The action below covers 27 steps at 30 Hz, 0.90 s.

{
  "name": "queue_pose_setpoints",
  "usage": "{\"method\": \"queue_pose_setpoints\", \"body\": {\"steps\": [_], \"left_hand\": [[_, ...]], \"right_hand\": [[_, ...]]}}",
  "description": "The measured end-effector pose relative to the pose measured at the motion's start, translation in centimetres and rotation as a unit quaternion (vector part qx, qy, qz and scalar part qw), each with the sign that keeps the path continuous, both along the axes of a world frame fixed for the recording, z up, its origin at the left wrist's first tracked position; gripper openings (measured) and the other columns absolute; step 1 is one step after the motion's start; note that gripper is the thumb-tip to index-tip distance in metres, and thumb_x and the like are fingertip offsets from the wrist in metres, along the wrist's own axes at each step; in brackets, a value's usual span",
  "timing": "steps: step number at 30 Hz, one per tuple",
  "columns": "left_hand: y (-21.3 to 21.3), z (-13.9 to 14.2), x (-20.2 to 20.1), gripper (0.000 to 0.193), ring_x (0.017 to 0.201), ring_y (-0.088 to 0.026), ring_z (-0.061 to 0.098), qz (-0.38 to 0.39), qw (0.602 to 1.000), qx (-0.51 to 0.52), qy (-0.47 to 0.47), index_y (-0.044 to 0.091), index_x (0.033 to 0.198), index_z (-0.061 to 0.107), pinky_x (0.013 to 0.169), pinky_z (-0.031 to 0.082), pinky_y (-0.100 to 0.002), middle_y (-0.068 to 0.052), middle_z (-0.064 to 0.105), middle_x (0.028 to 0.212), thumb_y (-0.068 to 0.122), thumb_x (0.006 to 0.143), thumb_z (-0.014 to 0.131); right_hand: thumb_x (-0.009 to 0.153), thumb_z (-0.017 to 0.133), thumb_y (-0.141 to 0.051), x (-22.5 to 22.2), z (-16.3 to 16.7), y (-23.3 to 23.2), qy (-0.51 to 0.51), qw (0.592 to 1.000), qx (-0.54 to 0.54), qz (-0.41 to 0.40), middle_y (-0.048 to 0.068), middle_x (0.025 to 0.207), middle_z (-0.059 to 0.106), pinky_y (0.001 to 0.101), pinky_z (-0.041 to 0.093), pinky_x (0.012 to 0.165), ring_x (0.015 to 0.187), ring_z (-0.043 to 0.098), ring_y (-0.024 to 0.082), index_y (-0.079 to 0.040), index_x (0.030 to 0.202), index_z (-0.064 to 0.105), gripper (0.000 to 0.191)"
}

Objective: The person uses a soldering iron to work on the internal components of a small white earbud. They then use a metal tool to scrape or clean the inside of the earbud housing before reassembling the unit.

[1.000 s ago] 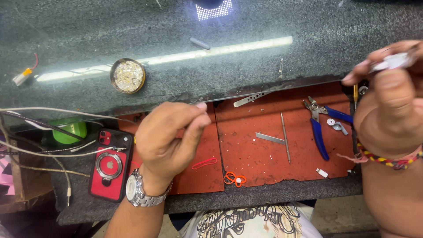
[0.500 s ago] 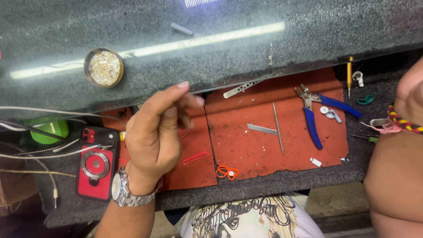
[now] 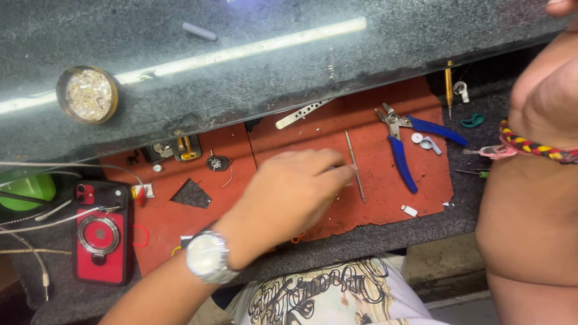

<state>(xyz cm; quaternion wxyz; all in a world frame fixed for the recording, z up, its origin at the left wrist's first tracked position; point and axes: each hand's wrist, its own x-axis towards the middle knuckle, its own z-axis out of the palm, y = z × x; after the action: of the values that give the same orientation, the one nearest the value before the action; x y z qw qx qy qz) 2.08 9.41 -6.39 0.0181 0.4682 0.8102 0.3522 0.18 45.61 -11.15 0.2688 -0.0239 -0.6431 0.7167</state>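
The left hand point(image 3: 295, 195) lies knuckles-up over the red mat point(image 3: 385, 210), its fingertips reaching toward three o'clock, where a thin metal rod tool point(image 3: 355, 159) lies lengthwise on the mat. The fingers look curled and gathered at the tips, just beside or touching the rod's lower half — whether they are already pinching it, or hide some smaller piece under the palm, I cannot tell from this angle. The right hand point(image 3: 551, 90) is raised at the two o'clock edge of the view, mostly out of frame, wrist wearing a braided band; its grip cannot be made out. By my reading, the step in hand is a pick-up from the mat, at the reach-and-close stage. The next move would call for a fine fingertip pinch on a slim, rolling object lying flat — best closed from both sides and lifted without nudging it. Blue-handled pliers point(image 3: 400, 141) lie at three o'clock from the rod, a red phone point(image 3: 99, 238) at nine o'clock from the hand.
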Motion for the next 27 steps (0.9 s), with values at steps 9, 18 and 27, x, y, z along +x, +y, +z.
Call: {"method": "queue_pose_setpoints", "body": {"steps": [9, 18, 27], "left_hand": [[13.6, -1.2, -1.5, 0.011, 0.093, -0.023, 0.062, -0.001, 0.992, -0.023, 0.127, 0.009, 0.088, 0.073, 0.076, 0.050, -0.037, -0.007, 0.060, 0.099, 0.016, 0.084, 0.066], [13.7, 0.0, -1.4, 0.008, 0.095, -0.028, 0.065, -0.001, 0.997, 0.050, 0.057, 0.008, 0.083, 0.071, 0.081, 0.053, -0.042, -0.011, 0.065, 0.103, 0.015, 0.082, 0.068], [1.2, 2.5, -0.8, 0.016, 0.091, -0.015, 0.075, 0.089, 0.813, 0.229, -0.528, -0.001, 0.108, 0.062, 0.080, 0.063, -0.029, -0.009, 0.074, 0.101, 0.003, 0.094, 0.068]], "right_hand": [[0.120, 0.063, -0.012, 0.0, 1.4, -0.6, 0.045, 0.998, 0.028, -0.022, 0.013, 0.107, 0.067, 0.0314, 0.057, 0.069, 0.080, 0.065, 0.018, 0.000, 0.123, 0.058, 0.013], [0.121, 0.062, -0.011, -0.4, 4.3, -3.3, 0.118, 0.990, 0.078, -0.023, 0.014, 0.105, 0.068, 0.0306, 0.056, 0.065, 0.076, 0.064, 0.018, 0.002, 0.121, 0.059, 0.013], [0.109, 0.067, -0.004, 1.1, 7.8, -9.7, 0.044, 0.978, 0.075, 0.187, 0.012, 0.107, 0.070, 0.0260, 0.063, 0.075, 0.084, 0.070, 0.015, 0.000, 0.121, 0.060, 0.015]]}}
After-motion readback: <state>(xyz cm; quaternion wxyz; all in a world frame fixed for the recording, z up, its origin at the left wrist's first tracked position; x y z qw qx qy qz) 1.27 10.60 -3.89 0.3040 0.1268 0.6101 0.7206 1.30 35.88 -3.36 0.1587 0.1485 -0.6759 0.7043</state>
